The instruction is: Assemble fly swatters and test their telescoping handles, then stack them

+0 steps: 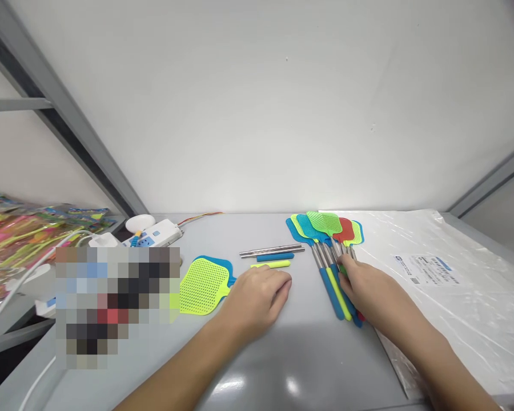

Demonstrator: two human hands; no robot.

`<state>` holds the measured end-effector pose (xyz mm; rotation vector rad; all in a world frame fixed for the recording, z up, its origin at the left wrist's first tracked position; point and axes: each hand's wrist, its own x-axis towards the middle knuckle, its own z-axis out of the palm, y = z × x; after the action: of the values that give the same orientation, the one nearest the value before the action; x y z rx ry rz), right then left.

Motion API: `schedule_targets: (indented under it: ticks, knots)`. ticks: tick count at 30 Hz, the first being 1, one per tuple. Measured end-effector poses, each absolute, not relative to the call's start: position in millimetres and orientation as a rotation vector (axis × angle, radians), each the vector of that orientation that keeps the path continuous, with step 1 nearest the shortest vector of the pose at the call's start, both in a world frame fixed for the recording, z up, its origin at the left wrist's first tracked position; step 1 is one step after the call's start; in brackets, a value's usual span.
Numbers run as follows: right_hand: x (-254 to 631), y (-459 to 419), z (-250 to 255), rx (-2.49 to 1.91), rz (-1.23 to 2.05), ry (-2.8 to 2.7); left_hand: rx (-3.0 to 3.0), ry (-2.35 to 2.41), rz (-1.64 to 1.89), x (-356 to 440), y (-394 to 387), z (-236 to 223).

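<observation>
Both arms reach forward, bare along the whole stretch I can see. With twelve o'clock straight ahead of the person, the left forearm (184, 357) comes in from seven and slants toward half past one, its wrist nearly in line with it. The left hand (259, 294) is palm down, fingers bent and bunched, knuckles toward two o'clock, thumb lying alongside; what its palm does is hidden from me. The right forearm (428, 342) enters from between four and five and angles toward half past ten. The right hand (364, 282), at three o'clock from the left, curls its fingers and thumb inward.
</observation>
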<state>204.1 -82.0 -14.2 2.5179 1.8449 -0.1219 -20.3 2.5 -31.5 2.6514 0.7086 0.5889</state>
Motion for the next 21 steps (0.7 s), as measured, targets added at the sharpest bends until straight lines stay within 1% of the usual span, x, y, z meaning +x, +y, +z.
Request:
schedule_targets:
  ticks: [4,14,17,21]
  knots:
    - [209.7,-87.0,-14.6,2.476,-0.168,1.98,2.654,0.719,0.583,-20.5,2.5,-31.2]
    - [218.5,-99.0,8.5,2.424,-0.542,2.043,2.681,0.719,0.529,-21.4,2.3,-29.2]
    - [223.1,-101.2,14.6,2.404,-0.519,2.067,2.696,0.746,0.529,-22.3,3.4,-27.7]
    - [216.0,-90.6,23.8,2.351,-0.362,2.092,2.701,0.764,0.498,-22.1,3.6,-26.8]
